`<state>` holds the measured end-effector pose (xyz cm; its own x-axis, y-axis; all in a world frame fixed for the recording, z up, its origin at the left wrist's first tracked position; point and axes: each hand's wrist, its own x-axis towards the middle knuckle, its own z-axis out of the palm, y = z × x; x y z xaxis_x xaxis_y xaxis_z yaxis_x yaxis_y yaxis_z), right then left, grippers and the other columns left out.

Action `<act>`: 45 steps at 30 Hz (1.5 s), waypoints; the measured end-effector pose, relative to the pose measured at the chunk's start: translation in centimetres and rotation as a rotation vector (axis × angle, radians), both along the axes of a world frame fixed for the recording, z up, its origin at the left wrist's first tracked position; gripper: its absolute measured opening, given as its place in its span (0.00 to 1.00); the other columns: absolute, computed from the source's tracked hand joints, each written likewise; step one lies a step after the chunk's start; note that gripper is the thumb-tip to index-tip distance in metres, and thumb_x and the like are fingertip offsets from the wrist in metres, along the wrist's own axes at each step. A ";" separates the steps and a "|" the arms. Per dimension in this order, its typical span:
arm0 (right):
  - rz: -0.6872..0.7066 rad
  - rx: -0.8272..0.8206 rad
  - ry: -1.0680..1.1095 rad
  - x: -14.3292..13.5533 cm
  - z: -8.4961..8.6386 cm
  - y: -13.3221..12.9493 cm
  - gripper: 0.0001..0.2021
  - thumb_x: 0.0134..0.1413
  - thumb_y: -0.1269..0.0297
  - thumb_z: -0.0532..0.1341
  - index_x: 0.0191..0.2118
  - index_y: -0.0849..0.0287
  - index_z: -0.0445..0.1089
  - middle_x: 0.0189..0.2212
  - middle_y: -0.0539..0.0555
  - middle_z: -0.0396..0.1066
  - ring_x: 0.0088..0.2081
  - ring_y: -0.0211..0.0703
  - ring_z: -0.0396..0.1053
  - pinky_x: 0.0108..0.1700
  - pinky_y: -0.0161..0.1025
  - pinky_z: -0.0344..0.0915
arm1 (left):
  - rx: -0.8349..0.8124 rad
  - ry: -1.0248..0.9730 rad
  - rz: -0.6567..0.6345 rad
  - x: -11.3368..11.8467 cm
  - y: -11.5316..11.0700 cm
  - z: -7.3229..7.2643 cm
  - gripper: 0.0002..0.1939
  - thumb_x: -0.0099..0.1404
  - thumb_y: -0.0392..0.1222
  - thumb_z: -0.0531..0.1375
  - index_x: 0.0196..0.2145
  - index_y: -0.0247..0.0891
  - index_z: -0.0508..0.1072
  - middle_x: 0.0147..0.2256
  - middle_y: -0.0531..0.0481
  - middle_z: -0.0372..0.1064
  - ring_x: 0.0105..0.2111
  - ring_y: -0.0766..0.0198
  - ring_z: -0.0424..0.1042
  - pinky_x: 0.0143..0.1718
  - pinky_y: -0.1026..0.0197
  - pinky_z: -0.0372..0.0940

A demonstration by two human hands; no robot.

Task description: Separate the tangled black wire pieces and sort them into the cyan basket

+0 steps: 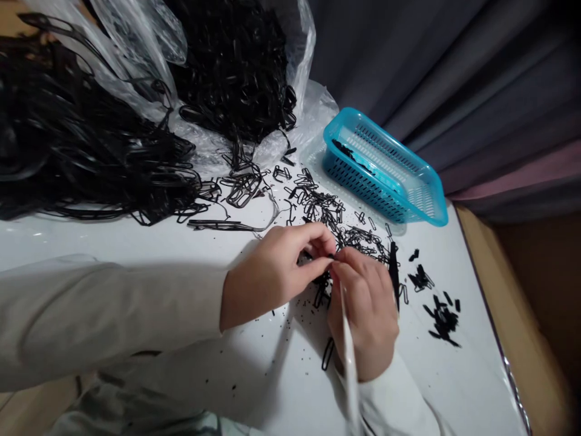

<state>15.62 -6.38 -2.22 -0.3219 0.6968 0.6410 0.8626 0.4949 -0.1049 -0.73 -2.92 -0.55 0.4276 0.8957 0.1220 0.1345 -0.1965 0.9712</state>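
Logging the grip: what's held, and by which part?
Left hand and right hand pinch a small black piece, part unclear; the right apparently grips a white object near its narrow end.

Blue basket (434,211), small black loops (338,212), white tabletop (454,387), off-white sleeves (113,315), dark grey curtain (408,54) with pink band (535,172)

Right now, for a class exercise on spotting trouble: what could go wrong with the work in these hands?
The small black piece where the left hand and right hand meet could slip and be hard to find among the scattered black loops, which match its colour. The right hand, swinging outward, might also knock the loose pile of short black pieces beside it and mix the two.
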 end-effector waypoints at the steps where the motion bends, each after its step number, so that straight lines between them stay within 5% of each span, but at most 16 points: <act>1: -0.039 -0.004 -0.042 0.6 0.0 0.5 0.07 0.60 0.72 0.54 0.43 0.58 0.64 0.42 0.61 0.71 0.44 0.51 0.68 0.45 0.50 0.67 | 0.032 0.031 -0.006 0.0 -0.1 0.1 0.04 0.62 0.32 0.57 0.31 0.38 0.66 0.30 0.56 0.67 0.32 0.68 0.67 0.36 0.64 0.61; 5: -0.215 -0.017 0.058 2.3 0.7 1.7 0.05 0.59 0.72 0.55 0.39 0.59 0.66 0.35 0.56 0.72 0.37 0.45 0.70 0.41 0.43 0.66 | 0.125 0.056 -0.026 -0.3 -0.1 0.6 0.05 0.62 0.32 0.60 0.31 0.38 0.67 0.30 0.58 0.68 0.32 0.71 0.68 0.37 0.67 0.61; 12: -0.026 -0.409 0.651 1.3 2.2 0.8 0.05 0.59 0.65 0.57 0.35 0.57 0.69 0.37 0.53 0.72 0.42 0.44 0.70 0.45 0.42 0.65 | 0.056 -0.143 -0.031 -0.3 0.9 0.8 0.02 0.62 0.32 0.61 0.34 0.35 0.71 0.34 0.56 0.72 0.38 0.71 0.72 0.44 0.70 0.65; 18: -0.131 -0.414 0.638 1.7 2.6 0.7 0.08 0.58 0.61 0.58 0.32 0.57 0.70 0.29 0.50 0.70 0.34 0.40 0.67 0.33 0.36 0.61 | -0.043 -0.220 -0.048 -0.1 0.8 0.8 0.04 0.62 0.30 0.61 0.35 0.35 0.72 0.35 0.54 0.73 0.39 0.71 0.73 0.44 0.69 0.67; 24: -0.175 -0.491 0.656 1.8 2.8 0.6 0.08 0.59 0.59 0.58 0.32 0.55 0.70 0.29 0.49 0.69 0.34 0.38 0.66 0.33 0.35 0.60 | -0.065 -0.198 -0.059 -0.1 1.1 0.4 0.03 0.63 0.32 0.59 0.36 0.37 0.71 0.36 0.54 0.73 0.39 0.68 0.73 0.45 0.65 0.66; 31: -0.003 -0.700 0.597 1.7 2.6 0.5 0.05 0.60 0.63 0.58 0.34 0.56 0.69 0.38 0.50 0.71 0.44 0.39 0.68 0.46 0.36 0.62 | 0.154 0.222 0.059 -0.7 1.9 0.4 0.07 0.66 0.36 0.52 0.37 0.40 0.69 0.33 0.56 0.70 0.35 0.65 0.67 0.46 0.53 0.57; 35: 0.038 -0.697 0.518 1.2 1.9 0.3 0.05 0.60 0.65 0.57 0.34 0.56 0.68 0.40 0.51 0.69 0.46 0.39 0.67 0.49 0.37 0.60 | 0.300 0.489 0.107 -0.8 1.9 0.3 0.14 0.66 0.36 0.48 0.29 0.40 0.72 0.31 0.55 0.69 0.37 0.62 0.66 0.48 0.46 0.46; 39: 0.066 -0.659 0.471 0.8 1.2 0.3 0.03 0.59 0.68 0.57 0.35 0.56 0.68 0.40 0.52 0.68 0.47 0.40 0.66 0.50 0.39 0.60 | 0.424 0.581 0.126 -0.7 1.5 -0.2 0.15 0.65 0.38 0.50 0.25 0.38 0.72 0.36 0.50 0.67 0.42 0.59 0.64 0.48 0.45 0.43; 45: 0.069 -0.687 0.528 0.4 1.1 0.3 0.04 0.60 0.68 0.56 0.37 0.56 0.69 0.36 0.51 0.70 0.42 0.40 0.67 0.45 0.40 0.63 | 0.328 0.589 0.112 -0.4 1.1 -0.6 0.16 0.62 0.52 0.58 0.24 0.39 0.75 0.36 0.50 0.66 0.43 0.56 0.63 0.47 0.46 0.43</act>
